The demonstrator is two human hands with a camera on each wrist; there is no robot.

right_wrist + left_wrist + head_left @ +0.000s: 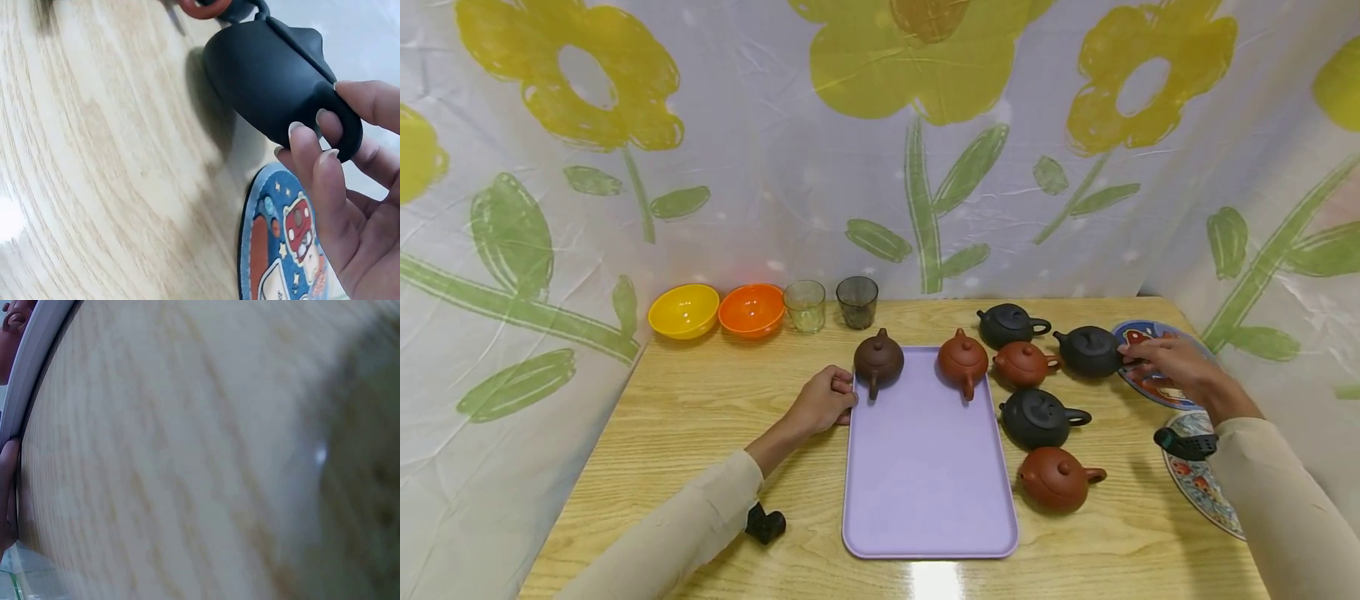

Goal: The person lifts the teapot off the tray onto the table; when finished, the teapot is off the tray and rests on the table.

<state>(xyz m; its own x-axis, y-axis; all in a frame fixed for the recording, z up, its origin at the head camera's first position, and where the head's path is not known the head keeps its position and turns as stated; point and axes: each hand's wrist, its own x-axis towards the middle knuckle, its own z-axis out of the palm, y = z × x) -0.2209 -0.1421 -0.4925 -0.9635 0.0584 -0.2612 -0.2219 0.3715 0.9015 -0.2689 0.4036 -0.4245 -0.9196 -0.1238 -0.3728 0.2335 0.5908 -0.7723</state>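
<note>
I have the right hand [1172, 367] pinching a black teapot [1087, 352] by its handle [354, 134], at the counter's [700, 417] far right, just beside a blue patterned disc [1152, 387]. My left hand [823, 400], fingers bent, touches the lilac tray's [928, 483] left rim; whether it grips, I can't tell.

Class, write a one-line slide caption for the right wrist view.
The right hand holds a black teapot by its handle, near a blue patterned mat on a wood-grain tabletop.
</note>
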